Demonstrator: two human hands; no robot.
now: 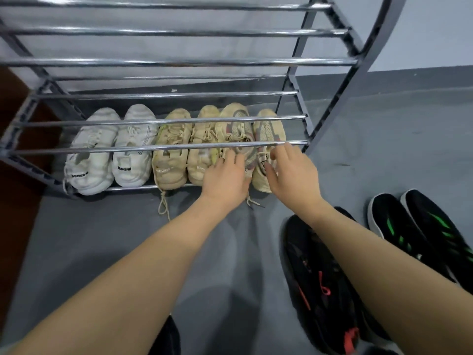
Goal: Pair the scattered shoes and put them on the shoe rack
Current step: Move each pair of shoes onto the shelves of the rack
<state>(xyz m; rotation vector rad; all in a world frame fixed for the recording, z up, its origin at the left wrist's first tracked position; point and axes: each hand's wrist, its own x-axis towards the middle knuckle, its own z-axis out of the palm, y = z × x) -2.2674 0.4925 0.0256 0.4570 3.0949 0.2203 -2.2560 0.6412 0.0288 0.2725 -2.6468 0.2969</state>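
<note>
While both bare forearms reach forward over the grey floor [107, 239], the left hand [225, 175] lies on the heel of a beige mesh sneaker with grey and pink stripes [236, 126], its fingers loosely bent over the collar; whether they actually clasp it I cannot tell. Just right of those fingers, the right hand [289, 167] touches the heel of the matching striped beige sneaker [268, 129], thumb at the heel tab and fingers curled over the tongue, seemingly pinching it. Both shoes sit on the lowest tier of the chrome-barred metal shoe rack [163, 147], toes pointing away from the fingertips. Left of the left hand stand a pair of plain beige lace-up sneakers [176, 139], one lace trailing onto the floor, and beyond them a pair of white chunky sneakers [112, 147]. Below the right wrist, on the floor, lies a black sneaker with red accents [320, 283], and right of it a pair of black sneakers with green markings [419, 226].
</note>
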